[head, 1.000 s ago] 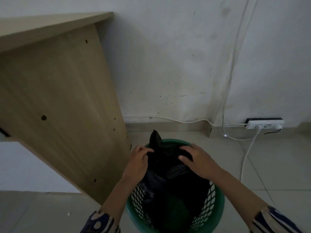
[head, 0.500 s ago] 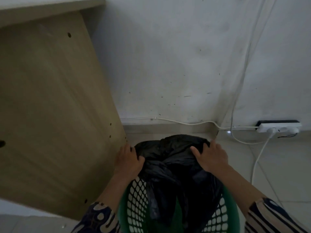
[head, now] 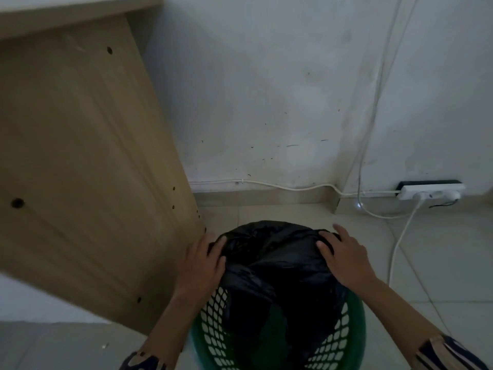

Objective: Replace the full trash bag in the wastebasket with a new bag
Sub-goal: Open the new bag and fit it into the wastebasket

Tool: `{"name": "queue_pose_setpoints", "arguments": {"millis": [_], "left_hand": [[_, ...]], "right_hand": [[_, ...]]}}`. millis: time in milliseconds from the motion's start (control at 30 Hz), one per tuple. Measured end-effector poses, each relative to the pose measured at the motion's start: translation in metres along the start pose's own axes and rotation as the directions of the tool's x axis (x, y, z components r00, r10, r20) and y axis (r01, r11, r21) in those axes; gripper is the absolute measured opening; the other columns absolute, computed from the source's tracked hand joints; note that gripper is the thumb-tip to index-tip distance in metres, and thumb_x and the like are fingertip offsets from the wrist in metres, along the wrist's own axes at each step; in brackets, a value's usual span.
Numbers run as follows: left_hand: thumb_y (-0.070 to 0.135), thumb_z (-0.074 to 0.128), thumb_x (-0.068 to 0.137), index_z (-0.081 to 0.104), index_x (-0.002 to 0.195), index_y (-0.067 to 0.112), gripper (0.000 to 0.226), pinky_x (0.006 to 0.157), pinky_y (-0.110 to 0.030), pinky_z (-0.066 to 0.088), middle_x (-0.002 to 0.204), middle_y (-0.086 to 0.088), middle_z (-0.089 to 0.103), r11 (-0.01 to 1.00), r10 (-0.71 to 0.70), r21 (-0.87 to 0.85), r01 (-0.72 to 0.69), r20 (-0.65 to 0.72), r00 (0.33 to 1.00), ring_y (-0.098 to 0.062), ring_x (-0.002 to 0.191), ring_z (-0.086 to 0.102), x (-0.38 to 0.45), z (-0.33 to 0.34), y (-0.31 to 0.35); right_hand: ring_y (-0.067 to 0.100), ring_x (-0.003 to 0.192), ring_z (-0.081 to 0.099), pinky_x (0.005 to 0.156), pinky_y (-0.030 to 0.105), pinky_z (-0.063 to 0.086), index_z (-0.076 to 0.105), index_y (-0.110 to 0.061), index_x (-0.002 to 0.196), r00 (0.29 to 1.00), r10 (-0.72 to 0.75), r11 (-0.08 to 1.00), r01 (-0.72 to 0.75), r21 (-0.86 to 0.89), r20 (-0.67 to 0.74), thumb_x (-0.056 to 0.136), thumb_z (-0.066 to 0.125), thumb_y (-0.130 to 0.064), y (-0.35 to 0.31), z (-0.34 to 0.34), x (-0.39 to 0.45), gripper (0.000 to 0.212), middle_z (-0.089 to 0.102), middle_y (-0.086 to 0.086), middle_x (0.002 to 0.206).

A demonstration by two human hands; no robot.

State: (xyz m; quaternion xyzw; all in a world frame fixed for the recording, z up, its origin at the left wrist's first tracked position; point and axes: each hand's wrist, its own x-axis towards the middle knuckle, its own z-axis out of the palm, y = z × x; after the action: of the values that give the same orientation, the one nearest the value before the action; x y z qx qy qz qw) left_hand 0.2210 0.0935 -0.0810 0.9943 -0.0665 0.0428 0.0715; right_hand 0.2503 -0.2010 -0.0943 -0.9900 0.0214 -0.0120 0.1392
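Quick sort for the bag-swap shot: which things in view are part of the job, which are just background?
Part of the job:
- black trash bag
- green wastebasket
- left hand, on the bag's left side
- right hand, on its right side

Just there:
- wooden desk panel
- white power strip
- white cable across the floor

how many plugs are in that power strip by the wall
2 that I can see in the power strip: one plug near the middle with a white cord, another plug toward its right end. More could be hidden.
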Motion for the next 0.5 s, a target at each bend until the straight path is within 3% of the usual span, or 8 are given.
{"name": "queue_pose_setpoints", "arguments": {"millis": [67,133,200,267,333,400,467,500], "left_hand": [[0.050,0.022,0.093,0.062,0.113,0.023,0.052,0.093,-0.039,0.038,0.118,-0.001,0.065,0.978,0.208,0.011,-0.207,-0.019,0.978,-0.021,0.113,0.052,-0.013,0.000,0.024],[0.064,0.038,0.082,0.063,0.111,0.027,0.053,0.097,-0.037,0.028,0.116,0.004,0.065,0.895,0.438,0.078,-0.439,0.028,0.898,-0.017,0.115,0.044,-0.025,0.007,0.042],[0.065,0.063,0.059,0.066,0.101,0.029,0.055,0.093,-0.037,0.028,0.100,0.005,0.069,0.819,0.502,0.196,-0.539,0.208,0.839,-0.017,0.101,0.053,-0.032,0.016,0.057],[0.049,0.079,0.049,0.070,0.087,0.026,0.046,0.091,-0.039,0.029,0.085,0.003,0.068,0.833,0.420,0.266,-0.485,0.267,0.867,-0.018,0.086,0.062,-0.033,0.016,0.065],[0.031,0.068,0.074,0.068,0.092,0.018,0.022,0.099,-0.044,0.031,0.095,-0.005,0.065,0.841,0.407,0.282,-0.462,0.234,0.883,-0.025,0.097,0.058,-0.032,0.014,0.066],[0.030,0.050,0.081,0.064,0.084,0.022,0.016,0.082,-0.034,0.048,0.089,0.001,0.063,0.865,0.432,0.222,-0.450,0.130,0.893,-0.020,0.086,0.061,-0.033,0.014,0.064],[0.036,0.042,0.082,0.060,0.074,0.027,0.021,0.058,-0.022,0.048,0.075,0.010,0.060,0.934,0.357,0.014,-0.357,0.028,0.934,-0.010,0.065,0.060,-0.039,0.007,0.066],[0.035,0.041,0.085,0.059,0.077,0.025,0.022,0.056,-0.020,0.046,0.075,0.010,0.060,0.948,0.296,-0.114,-0.299,-0.038,0.954,-0.009,0.063,0.059,-0.042,0.004,0.066]], "right_hand": [[0.037,0.104,0.062,0.081,0.047,0.050,0.068,-0.017,0.105,0.995,-0.075,0.997,0.074,-0.029,-0.058,0.095,0.014,-0.051,0.003,0.000,-0.011,0.065,0.060,0.016,0.125],[0.033,0.111,0.056,0.086,0.042,0.045,0.070,-0.017,0.102,0.981,-0.147,0.988,0.140,-0.058,-0.128,0.095,0.010,-0.052,0.003,-0.001,-0.022,0.070,0.064,0.013,0.121],[0.027,0.117,0.043,0.091,0.040,0.032,0.068,-0.017,0.105,0.961,-0.213,0.977,0.207,-0.053,-0.179,0.095,0.013,-0.052,0.003,0.000,-0.032,0.066,0.063,0.012,0.122],[0.024,0.119,0.040,0.092,0.038,0.029,0.068,-0.018,0.105,0.947,-0.254,0.967,0.248,-0.059,-0.195,0.095,0.018,-0.052,0.004,0.001,-0.042,0.062,0.063,0.011,0.123],[0.023,0.120,0.040,0.093,0.037,0.029,0.068,-0.019,0.103,0.931,-0.303,0.953,0.298,-0.053,-0.202,0.095,0.020,-0.052,0.003,0.001,-0.054,0.059,0.063,0.009,0.122],[0.019,0.119,0.040,0.093,0.034,0.029,0.068,-0.020,0.102,0.908,-0.374,0.925,0.381,0.000,-0.187,0.095,0.022,-0.053,0.000,-0.001,-0.067,0.057,0.065,0.006,0.120],[0.011,0.122,0.037,0.097,0.028,0.025,0.065,-0.021,0.109,0.893,-0.431,0.887,0.446,0.119,-0.132,0.092,0.025,-0.059,-0.005,-0.007,-0.084,0.058,0.062,-0.001,0.124],[0.004,0.125,0.031,0.102,0.021,0.019,0.060,-0.024,0.117,0.893,-0.438,0.873,0.450,0.187,-0.103,0.087,0.027,-0.067,-0.007,-0.010,-0.092,0.062,0.055,-0.009,0.128]]}}
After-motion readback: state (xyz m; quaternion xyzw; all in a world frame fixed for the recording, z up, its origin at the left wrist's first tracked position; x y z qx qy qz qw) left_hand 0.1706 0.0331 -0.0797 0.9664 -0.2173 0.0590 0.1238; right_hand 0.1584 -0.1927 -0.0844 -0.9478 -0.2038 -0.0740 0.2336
